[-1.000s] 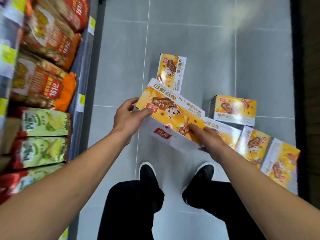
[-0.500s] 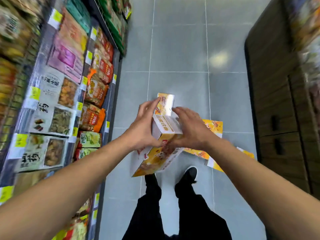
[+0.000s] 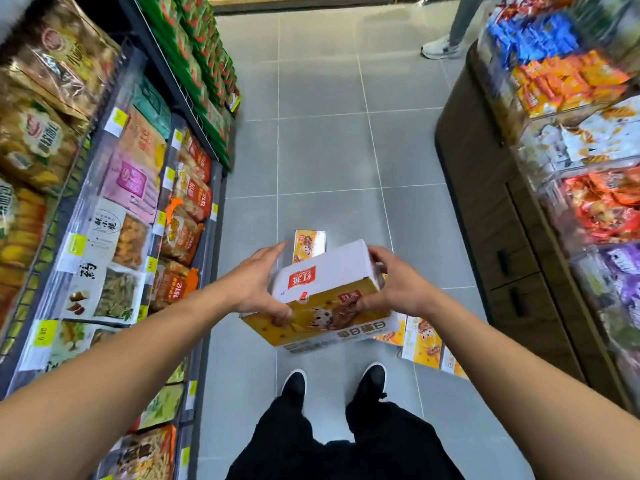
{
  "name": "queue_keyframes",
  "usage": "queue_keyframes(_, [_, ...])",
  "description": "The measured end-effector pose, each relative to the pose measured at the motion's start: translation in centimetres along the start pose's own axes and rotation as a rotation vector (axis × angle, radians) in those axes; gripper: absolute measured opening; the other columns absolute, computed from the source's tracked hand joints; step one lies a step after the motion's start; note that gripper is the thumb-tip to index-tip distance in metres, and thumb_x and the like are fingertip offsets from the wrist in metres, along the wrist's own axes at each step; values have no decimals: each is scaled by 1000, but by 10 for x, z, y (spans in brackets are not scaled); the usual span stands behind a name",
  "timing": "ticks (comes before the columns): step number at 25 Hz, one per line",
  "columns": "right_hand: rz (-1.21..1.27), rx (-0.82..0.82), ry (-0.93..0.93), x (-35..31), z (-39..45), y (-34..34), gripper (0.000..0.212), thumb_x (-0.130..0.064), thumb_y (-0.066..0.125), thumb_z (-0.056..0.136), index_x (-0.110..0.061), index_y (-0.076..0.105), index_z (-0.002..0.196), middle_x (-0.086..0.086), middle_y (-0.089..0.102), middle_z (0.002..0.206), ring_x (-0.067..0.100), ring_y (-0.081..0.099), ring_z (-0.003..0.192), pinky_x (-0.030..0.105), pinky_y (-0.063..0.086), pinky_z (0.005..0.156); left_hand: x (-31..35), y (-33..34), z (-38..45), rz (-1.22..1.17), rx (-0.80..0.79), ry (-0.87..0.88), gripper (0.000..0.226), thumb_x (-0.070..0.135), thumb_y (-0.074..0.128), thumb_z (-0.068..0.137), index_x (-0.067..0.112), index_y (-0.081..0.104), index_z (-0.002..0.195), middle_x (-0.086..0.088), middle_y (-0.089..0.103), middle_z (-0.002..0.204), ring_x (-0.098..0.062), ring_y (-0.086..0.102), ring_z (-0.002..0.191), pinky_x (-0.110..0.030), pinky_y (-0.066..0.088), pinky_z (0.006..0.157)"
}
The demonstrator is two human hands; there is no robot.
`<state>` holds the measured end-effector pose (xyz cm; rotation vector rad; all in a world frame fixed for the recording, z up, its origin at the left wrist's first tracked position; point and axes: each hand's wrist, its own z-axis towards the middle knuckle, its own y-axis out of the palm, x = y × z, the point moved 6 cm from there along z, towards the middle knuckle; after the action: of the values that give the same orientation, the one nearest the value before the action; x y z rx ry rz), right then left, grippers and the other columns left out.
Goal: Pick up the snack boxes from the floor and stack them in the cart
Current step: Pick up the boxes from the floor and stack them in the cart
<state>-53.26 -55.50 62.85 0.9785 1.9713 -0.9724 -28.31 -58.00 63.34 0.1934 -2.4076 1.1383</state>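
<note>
I hold one yellow and white snack box [image 3: 323, 296] in the air above my shoes, its white side with a red logo facing up. My left hand [image 3: 258, 284] grips its left end, thumb over the near edge. My right hand [image 3: 393, 284] grips its right end, fingers curled over the top corner. Another yellow snack box [image 3: 309, 244] lies on the grey floor just beyond the held one. Several more snack boxes [image 3: 422, 342] lie on the floor to the right, partly hidden by my right arm. No cart is in view.
Shelves of snack bags [image 3: 131, 209] line the aisle's left side. A dark wooden counter [image 3: 485, 202] with bins of wrapped snacks [image 3: 595, 202] stands on the right. Another person's shoe [image 3: 440, 48] shows at the far end. Grey tiled floor [image 3: 329, 150] stretches ahead.
I have risen from the floor with the box in both hands. The box turned so its white side now faces up. The view lifted, showing more of the aisle.
</note>
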Motion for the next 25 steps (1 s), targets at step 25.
queue_keyframes(25, [1038, 1371, 244, 181, -587, 272, 91, -10, 81, 68, -35, 32, 141, -11, 52, 137, 17, 61, 116, 33, 57, 79, 286, 318, -214, 16, -940, 751, 90, 26, 90, 39, 34, 50, 119, 5, 62, 122, -11, 60, 110, -29, 55, 81])
